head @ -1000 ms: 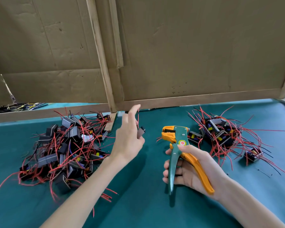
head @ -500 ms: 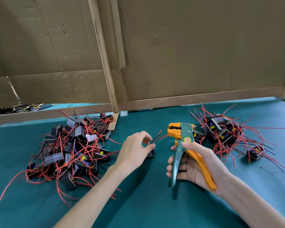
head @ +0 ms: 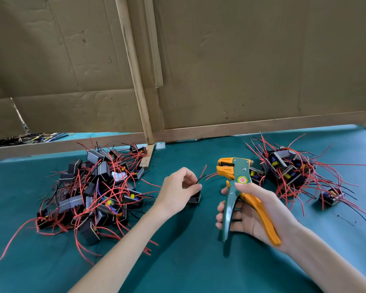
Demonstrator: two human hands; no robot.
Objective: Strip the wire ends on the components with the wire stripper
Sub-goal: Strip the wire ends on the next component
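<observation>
Left hand [head: 178,191] pinches a small black boxy component [head: 194,198] with red and black wires just above the green table [head: 188,261]; right hand [head: 254,216] grips the green-and-orange wire stripper [head: 237,187] upright beside it.

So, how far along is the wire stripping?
Done: possibly the smaller pile of components on the right, though stripped ends are too small to see. In hand: the left hand holds one black component, wires pointing toward the wire stripper gripped by the right hand, not yet in its head. Left: probably the larger pile on the left.
</observation>
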